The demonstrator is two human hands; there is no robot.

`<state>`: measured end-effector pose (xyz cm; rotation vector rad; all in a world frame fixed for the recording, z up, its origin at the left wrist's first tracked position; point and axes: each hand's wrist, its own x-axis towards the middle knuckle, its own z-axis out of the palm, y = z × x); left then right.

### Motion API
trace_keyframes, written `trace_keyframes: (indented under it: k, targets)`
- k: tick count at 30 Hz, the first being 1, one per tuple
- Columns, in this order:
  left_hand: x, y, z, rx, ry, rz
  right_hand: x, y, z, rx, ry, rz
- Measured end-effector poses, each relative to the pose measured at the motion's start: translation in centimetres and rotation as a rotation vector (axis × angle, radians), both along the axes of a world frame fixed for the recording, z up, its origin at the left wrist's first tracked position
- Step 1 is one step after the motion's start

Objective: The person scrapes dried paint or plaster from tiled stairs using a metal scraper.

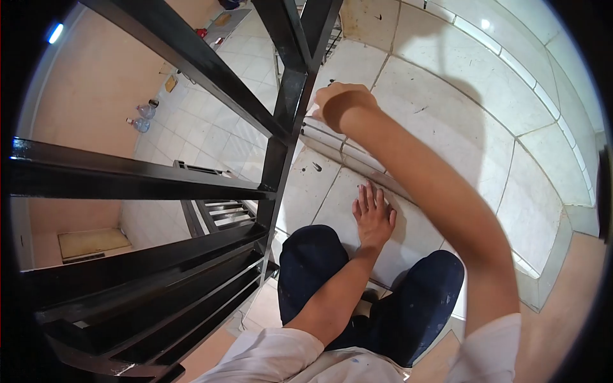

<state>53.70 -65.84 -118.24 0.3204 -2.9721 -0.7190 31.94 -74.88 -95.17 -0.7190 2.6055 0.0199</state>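
Note:
My left hand [374, 218] lies flat on a white tiled step [319, 191], its fingers spread and pointing toward the riser. My right hand [345, 105] is closed at the step above, close to the black metal railing [276, 172]. Its fingers curl away from me, and what they hold, if anything, is hidden; a small dark bit shows at the knuckles. Dark smudges [317, 167] mark the tile beside the railing post. Between my arms, my bent knees [313, 255] in dark trousers rest over the lower step.
Black railing bars [140, 169] fill the left side. Through them, a tiled floor [191, 121] lies below, with clear plastic bottles [142, 121] by a pinkish wall [83, 96]. More tiled steps [460, 115] curve up to the right, and a dark metal frame [220, 207] stands beneath.

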Motion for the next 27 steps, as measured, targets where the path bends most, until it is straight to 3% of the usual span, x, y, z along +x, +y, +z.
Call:
trace_keyframes:
  k: [2, 6, 10, 12, 14, 16, 20, 22, 24, 26, 27]
  targets:
    - [0.5, -0.3, -0.2, 0.005, -0.025, -0.008, -0.4, 0.8, -0.3, -0.091, 0.002, 0.017]
    - [0.2, -0.2, 0.0, -0.003, -0.014, -0.017, -0.6, 0.1, 0.9, 0.020, -0.047, -0.031]
    - [0.5, -0.2, -0.2, 0.004, -0.010, 0.002, 0.2, 0.2, 2.0, 0.072, -0.066, 0.095]
    - [-0.2, -0.2, 0.0, -0.008, 0.006, -0.018, -0.3, -0.6, 0.8, 0.032, -0.026, -0.027]
    - [0.5, -0.3, 0.1, -0.001, -0.017, -0.014, -0.1, 0.1, -0.2, -0.059, 0.010, 0.064]
    - [0.3, -0.3, -0.3, -0.003, 0.000, -0.003, 0.0, 0.1, 1.6, 0.083, -0.044, 0.091]
    - [0.4, -0.2, -0.1, -0.005, -0.027, -0.009, 0.4, 0.1, 0.4, -0.035, -0.013, 0.060]
    - [0.0, -0.3, -0.1, 0.001, -0.003, -0.002, 0.8, 0.5, 2.8, 0.125, -0.032, 0.081]
    - [0.5, -0.5, 0.1, -0.002, 0.015, -0.025, 0.7, 0.0, 1.7, -0.035, -0.049, -0.039]
    - [0.4, -0.3, 0.0, 0.022, -0.017, -0.008, 0.6, 0.1, 1.0, -0.027, 0.008, 0.057]
    - [0.7, -0.3, -0.2, 0.023, -0.026, -0.005, 0.2, 0.2, 1.5, 0.104, -0.039, 0.084]
